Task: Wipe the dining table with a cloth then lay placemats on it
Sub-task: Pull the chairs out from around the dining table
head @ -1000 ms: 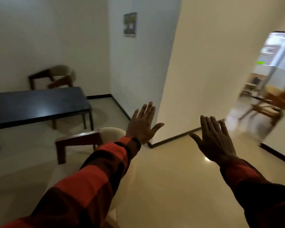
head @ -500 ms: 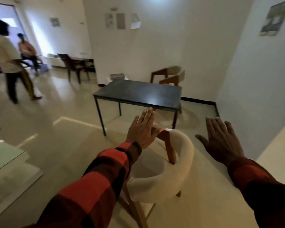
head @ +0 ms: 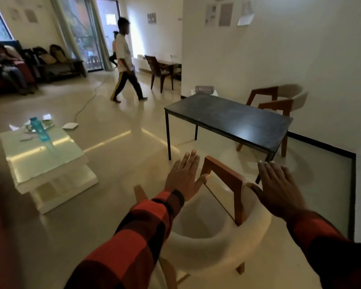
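Head view: your turn to the left has brought the dark dining table [head: 233, 117] fully into frame at one o'clock, top bare, where a second ago only one end showed. No cloth or placemats visible, so wiping is not yet begun. Your left hand [head: 186, 178] and right hand [head: 277, 190] hover flat, fingers spread, gripping nothing, above the cream-backed chair [head: 217, 236] at six o'clock. White low table [head: 40, 155] at nine o'clock; a person [head: 124, 59] walks at eleven.
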